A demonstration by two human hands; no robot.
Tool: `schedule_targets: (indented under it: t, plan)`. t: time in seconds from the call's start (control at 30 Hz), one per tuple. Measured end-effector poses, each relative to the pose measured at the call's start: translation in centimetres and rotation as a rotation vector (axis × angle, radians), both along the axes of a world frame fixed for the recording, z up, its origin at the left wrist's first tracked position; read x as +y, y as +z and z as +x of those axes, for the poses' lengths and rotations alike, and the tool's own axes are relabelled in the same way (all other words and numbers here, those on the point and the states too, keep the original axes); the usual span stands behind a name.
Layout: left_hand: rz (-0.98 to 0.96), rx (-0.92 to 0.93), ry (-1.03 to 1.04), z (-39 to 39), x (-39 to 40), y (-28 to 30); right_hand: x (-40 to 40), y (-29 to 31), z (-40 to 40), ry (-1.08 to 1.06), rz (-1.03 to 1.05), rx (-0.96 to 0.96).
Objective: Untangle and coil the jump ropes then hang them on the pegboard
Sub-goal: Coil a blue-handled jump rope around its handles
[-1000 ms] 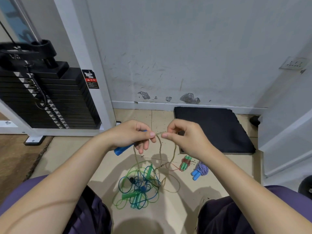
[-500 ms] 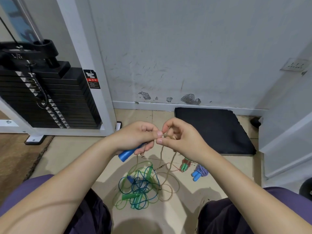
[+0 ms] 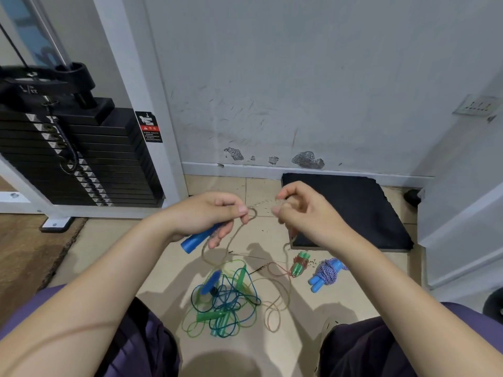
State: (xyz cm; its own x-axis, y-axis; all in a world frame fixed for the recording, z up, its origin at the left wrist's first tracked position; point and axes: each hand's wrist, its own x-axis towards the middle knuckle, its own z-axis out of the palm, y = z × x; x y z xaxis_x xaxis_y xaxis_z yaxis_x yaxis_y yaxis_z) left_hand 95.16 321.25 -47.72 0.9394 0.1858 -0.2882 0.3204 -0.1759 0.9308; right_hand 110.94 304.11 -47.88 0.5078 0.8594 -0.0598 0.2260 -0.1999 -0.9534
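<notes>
rope [image 3: 265, 204] between hands blurred

Blk weight stack [image 3: 81, 159] left, dark mat [image 3: 353, 210] by wall.

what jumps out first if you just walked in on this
Two hands at centre: the left hand grips a blue handle while the right hand pinches its tan rope. Below them, a blue-green rope tangle sprawls on the floor; a black weight stack stands left.
</notes>
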Motion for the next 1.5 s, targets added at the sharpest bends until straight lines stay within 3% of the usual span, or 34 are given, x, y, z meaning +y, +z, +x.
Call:
schedule_targets:
  t: [0.1,0.2,0.37,0.5,0.63,0.77,0.9,1.1,1.33,1.5]
  plan:
    - [-0.096,-0.067,-0.018,0.8,-1.6,-0.5,0.2,-0.3,-1.3,0.13,0.012,-0.047]
    - [-0.143,-0.059,-0.027,1.0,-1.9,-0.7,0.2,-0.1,-1.1,0.105,-0.027,-0.222]
    - [-0.077,-0.028,0.015,0.5,-0.2,-0.3,-0.2,0.6,0.7,-0.222,0.046,-0.312]
    - [-0.041,-0.03,0.047,0.2,0.3,-0.2,-0.7,0.8,1.6,-0.397,0.09,-0.151]
    - [-0.081,-0.061,0.075,0.6,-0.5,-0.6,-0.4,1.0,0.3,-0.165,0.121,-0.014]
    - [-0.174,-0.081,0.019,1.1,-1.8,-1.0,0.0,-0.4,-1.2,0.122,0.034,-0.13]
    - [-0.223,-0.069,-0.004,1.1,-2.0,-0.8,0.2,-0.3,-0.8,0.013,0.046,-0.279]
    - [-0.211,-0.023,-0.076,0.6,-1.4,-0.5,-0.3,0.0,0.8,-0.169,0.18,-0.163]
    - [-0.162,-0.041,-0.155,0.7,-2.3,-0.2,-0.3,0.0,-0.5,0.152,0.049,-0.013]
    - [-0.073,0.032,-0.21,0.8,-2.4,-0.4,-0.3,0.1,-1.0,0.241,-0.062,-0.057]
